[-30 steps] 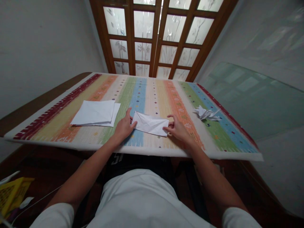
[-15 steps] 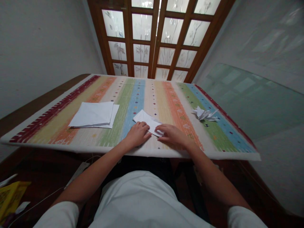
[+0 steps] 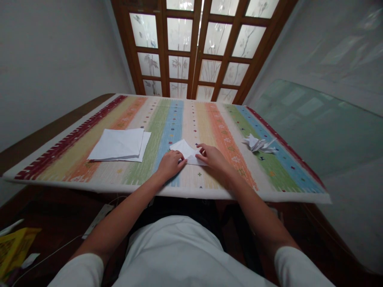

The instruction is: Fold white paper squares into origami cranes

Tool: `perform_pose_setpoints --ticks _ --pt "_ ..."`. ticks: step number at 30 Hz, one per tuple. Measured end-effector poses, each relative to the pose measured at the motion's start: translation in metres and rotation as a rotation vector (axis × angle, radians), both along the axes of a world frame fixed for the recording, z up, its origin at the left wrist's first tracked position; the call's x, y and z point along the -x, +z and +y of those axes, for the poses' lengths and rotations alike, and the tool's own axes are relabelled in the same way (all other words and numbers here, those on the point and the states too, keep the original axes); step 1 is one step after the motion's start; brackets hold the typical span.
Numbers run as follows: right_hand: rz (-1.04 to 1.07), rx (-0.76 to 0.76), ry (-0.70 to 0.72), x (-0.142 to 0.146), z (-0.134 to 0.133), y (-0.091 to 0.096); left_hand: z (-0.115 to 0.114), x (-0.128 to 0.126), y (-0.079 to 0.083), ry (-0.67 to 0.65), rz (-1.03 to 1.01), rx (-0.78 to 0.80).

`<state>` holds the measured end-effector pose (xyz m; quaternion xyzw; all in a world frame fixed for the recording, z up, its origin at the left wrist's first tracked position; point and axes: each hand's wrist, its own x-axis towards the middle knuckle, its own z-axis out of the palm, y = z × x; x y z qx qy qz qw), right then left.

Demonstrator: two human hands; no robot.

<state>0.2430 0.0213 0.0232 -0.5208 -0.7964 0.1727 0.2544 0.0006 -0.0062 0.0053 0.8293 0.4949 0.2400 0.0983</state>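
A folded white sheet of paper [image 3: 184, 148] lies on the striped tablecloth in front of me, with crease lines and a pointed far corner. My left hand [image 3: 172, 164] grips its near left edge, thumb and fingers closed around it. On the right side, my right hand [image 3: 212, 156] has its fingers bent and pinched at the paper; part of the sheet is hidden under them. To the left lies a stack of white paper sheets [image 3: 118, 143]. Several folded white paper pieces with pointed tips, a small cluster [image 3: 259, 144], sit at the right.
The striped tablecloth [image 3: 155, 119] covers the table up to its near edge. Beyond it stand wooden doors with glass panes [image 3: 179, 34]. A glass sheet [image 3: 311, 123] leans at the right wall. Low on the left are a yellow bag [image 3: 18, 247] and a power strip [image 3: 97, 220].
The paper has turned and its shape differs, with more of its far side spread out. My right hand has moved slightly up and away from me; my left hand has shifted slightly left.
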Motion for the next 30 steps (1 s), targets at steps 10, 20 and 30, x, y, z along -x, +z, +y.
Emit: perform_pose_setpoints --ticks 10,20,30 --pt "0.298 0.207 0.062 -0.004 0.005 -0.013 0.002 -0.002 -0.003 -0.115 -0.028 -0.012" --pt "0.683 0.420 0.055 0.002 0.005 -0.010 -0.005 0.000 0.001 -0.155 -0.006 0.000" --pt "0.832 0.404 0.025 0.001 0.006 -0.009 -0.005 -0.001 0.001 -0.095 -0.143 -0.065"
